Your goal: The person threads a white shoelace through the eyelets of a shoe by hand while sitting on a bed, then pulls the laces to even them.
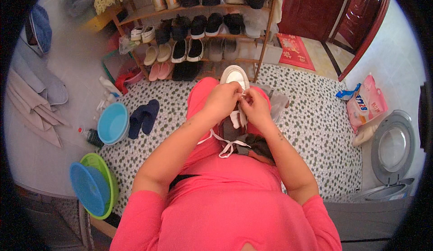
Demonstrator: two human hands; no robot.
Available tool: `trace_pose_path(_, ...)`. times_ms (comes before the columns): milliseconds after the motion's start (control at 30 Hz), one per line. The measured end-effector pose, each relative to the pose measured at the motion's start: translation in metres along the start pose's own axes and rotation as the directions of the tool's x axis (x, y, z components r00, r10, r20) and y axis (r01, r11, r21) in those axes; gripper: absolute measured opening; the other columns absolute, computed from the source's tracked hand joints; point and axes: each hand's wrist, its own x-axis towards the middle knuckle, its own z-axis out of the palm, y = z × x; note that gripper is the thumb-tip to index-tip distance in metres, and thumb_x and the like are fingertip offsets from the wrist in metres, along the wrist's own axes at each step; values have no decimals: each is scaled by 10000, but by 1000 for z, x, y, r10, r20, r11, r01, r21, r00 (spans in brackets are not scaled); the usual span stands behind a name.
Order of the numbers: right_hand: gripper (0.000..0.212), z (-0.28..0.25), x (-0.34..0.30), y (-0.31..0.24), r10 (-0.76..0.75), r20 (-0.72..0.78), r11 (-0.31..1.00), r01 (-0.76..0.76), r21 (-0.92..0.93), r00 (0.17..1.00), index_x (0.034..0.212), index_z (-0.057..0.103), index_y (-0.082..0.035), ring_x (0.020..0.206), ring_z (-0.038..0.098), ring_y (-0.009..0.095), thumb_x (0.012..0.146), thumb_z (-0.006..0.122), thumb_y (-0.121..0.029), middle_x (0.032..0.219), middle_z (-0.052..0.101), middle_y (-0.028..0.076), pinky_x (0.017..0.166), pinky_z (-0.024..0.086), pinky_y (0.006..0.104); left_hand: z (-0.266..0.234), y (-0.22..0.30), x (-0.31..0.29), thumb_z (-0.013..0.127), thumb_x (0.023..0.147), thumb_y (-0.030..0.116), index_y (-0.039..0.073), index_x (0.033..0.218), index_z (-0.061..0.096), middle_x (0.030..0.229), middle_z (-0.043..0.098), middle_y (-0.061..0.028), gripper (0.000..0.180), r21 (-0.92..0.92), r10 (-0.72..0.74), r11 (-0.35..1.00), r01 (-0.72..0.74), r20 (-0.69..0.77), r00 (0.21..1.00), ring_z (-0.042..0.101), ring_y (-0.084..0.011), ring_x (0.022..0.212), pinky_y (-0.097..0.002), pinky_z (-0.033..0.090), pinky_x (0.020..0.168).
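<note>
L hand [223, 99] and R hand [255, 108] are working close together over a white shoe [233, 74], fingertips almost meeting; both sets of fingers are closing narrow on a thin white lace [244, 94], thumb & index doing the pinching, though the exact grip is showing too small to tell. Shoe is sitting btwn the knees, approx. mid-view, toe pointing away from the wearer, its rear part partly hiding behind the hands. Wearer is sitting in a pink top [225, 215] & pink trousers, w/ a white drawstring [229, 146] hanging loose at the waist. A wooden rack [264, 41] is standing just beyond, holding several rows of shoes. On the L, dark blue slippers [149, 117] are lying on the patterned floor [315, 115] nr a light blue basin [113, 123]; a red-capped bottle [93, 138] is standing by it, and a darker blue tub [89, 185] is leaning inside a green basket [112, 192]. On the R, a pink bag [369, 100] is standing nr a round grey lid [392, 147]. A red mat [294, 51] is lying by the dark red door [306, 7].
</note>
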Motion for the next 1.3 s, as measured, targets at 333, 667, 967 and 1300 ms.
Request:
trace_pose_path(333, 164, 0, -14, 15, 49, -70, 962, -29, 272, 996, 950, 552, -4, 755, 600, 171, 830, 589, -109, 827, 615, 102, 671, 470, 295, 9, 1, 7, 567, 784, 127, 38, 853, 618, 865, 618, -170, 124, 266, 91, 960, -87, 0, 996, 599, -344, 813, -428, 470, 695)
trace_pose_path(667, 166, 7, -15, 23, 14, -107, 935, 24, 353, 994, 966, 576, 0, 770, 603, 164, 828, 595, -89, 854, 622, 97, 685, 474, 279, -4, -5, 16, 567, 786, 159, 40, 864, 631, 866, 622, -172, 155, 260, 56, 961, -92, 144, 988, 600, -345, 829, -428, 468, 705)
trace_pose_path(967, 164, 5, -17, 16, 5, -139, 937, 44, 346, 990, 979, 574, -7, 732, 587, 143, 833, 588, -81, 847, 615, 81, 653, 465, 262, 1, 3, 18, 557, 782, 175, 71, 859, 642, 854, 629, -159, 155, 339, 51, 935, -102, 156, 986, 606, -337, 818, -429, 470, 704)
trace_pose_path(1300, 186, 11, -15, 27, -14, -176, 932, 77, 355, 984, 999, 563, -20, 736, 599, 169, 824, 591, -75, 864, 616, 93, 659, 474, 278, 0, -4, 23, 560, 785, 177, 77, 868, 636, 850, 628, -156, 149, 302, 81, 942, -144, 212, 974, 606, -331, 824, -428, 473, 705)
